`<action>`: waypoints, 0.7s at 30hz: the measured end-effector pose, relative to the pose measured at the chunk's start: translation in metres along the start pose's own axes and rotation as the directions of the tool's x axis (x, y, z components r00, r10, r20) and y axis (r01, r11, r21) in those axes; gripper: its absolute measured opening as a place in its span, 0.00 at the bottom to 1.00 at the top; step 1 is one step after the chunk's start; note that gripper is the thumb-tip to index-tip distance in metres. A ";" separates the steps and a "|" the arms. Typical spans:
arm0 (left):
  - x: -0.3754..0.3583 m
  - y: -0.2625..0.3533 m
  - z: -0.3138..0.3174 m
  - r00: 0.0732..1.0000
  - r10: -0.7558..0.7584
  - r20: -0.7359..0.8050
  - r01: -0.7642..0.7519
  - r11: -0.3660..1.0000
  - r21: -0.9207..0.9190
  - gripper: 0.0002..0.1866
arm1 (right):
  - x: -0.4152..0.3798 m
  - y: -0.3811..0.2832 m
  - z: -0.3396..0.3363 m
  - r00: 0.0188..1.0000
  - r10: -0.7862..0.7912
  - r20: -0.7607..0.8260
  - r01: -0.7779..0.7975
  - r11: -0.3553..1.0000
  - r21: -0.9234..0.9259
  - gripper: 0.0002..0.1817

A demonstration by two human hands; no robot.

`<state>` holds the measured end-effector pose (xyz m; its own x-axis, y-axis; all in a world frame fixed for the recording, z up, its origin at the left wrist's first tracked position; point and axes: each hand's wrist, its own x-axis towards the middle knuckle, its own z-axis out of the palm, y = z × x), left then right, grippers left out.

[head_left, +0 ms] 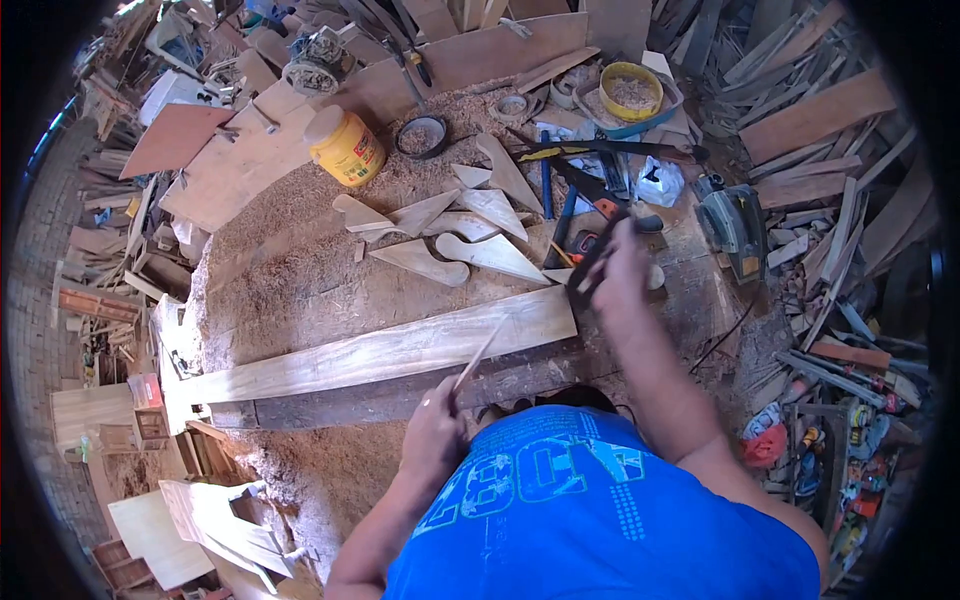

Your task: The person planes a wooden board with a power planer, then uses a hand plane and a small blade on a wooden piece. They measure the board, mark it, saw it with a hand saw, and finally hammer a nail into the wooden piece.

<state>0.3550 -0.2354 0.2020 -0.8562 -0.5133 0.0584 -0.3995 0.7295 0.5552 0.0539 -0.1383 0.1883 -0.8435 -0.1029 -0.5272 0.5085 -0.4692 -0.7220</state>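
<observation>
In my left hand (433,430), close to my body, is a thin pale wooden strip (482,356). It slants up over the front edge of a long light board (370,350) lying across the bench. My right hand (624,272) is wrapped round a dark, elongated object (592,262) near the board's right end; motion blur hides its kind. Just beyond the board sit several curved wooden bracket pieces (495,258). Near my right hand are a tape measure (583,243) and a handsaw (585,185), partly covered by other tools.
A yellow tub (345,148) and a dark round dish (421,137) stand among the sawdust. At the back right is a yellow bowl (630,92). A power planer (733,225) lies at the bench's right side. Scrap wood (820,120) is heaped around the bench.
</observation>
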 end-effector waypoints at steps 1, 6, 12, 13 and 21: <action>-0.010 -0.017 0.002 0.995 -0.100 0.023 0.102 0.990 -0.101 0.18 | 0.019 -0.016 -0.011 0.992 -0.093 0.084 0.091 0.995 0.027 0.21; 0.018 -0.029 -0.009 0.929 -0.366 0.048 0.355 0.850 -0.389 0.15 | -0.026 0.020 -0.010 0.960 -0.048 0.275 0.148 0.923 -0.356 0.21; 0.034 -0.014 0.003 0.904 -0.367 0.219 0.401 0.553 -0.731 0.19 | -0.084 0.045 -0.003 0.709 0.306 0.636 0.117 0.838 -0.533 0.17; 0.034 -0.015 0.007 0.907 -0.355 0.226 0.397 0.544 -0.739 0.17 | -0.086 0.045 -0.001 0.680 0.293 0.672 0.175 0.825 -0.537 0.17; 0.030 -0.007 0.017 0.923 -0.336 0.187 0.333 0.457 -0.825 0.14 | -0.096 0.051 0.003 0.586 0.354 0.729 0.286 0.751 -0.595 0.20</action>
<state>0.3263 -0.2486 0.1861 -0.7174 -0.6346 -0.2875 -0.1978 -0.2102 0.9575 0.1599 -0.1547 0.2033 -0.4399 -0.8660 -0.2379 0.2433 0.1400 -0.9598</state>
